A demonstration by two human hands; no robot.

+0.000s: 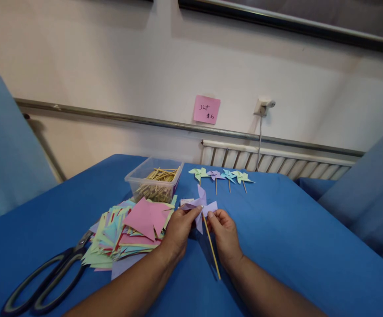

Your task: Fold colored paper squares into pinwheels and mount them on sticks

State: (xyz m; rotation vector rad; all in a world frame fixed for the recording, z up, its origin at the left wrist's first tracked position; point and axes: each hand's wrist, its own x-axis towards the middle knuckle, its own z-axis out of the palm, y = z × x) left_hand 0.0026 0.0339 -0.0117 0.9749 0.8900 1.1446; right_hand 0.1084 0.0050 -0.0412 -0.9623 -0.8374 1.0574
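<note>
A purple paper pinwheel (200, 203) is held up over the blue table (293, 237). My left hand (178, 229) pinches its centre from the left. My right hand (223, 231) grips it from the right, fingers on the paper just above the thin wooden stick (212, 248) that slants down towards me. Both thumbs meet near the small pin at the pinwheel's centre.
A pile of cut coloured paper squares (130, 231) lies to the left, with black scissors (49, 277) beside it. A clear plastic box (154, 178) of wooden sticks stands behind. Several finished pinwheels (222, 176) lie in a row at the back. A pink note (206, 109) hangs on the wall.
</note>
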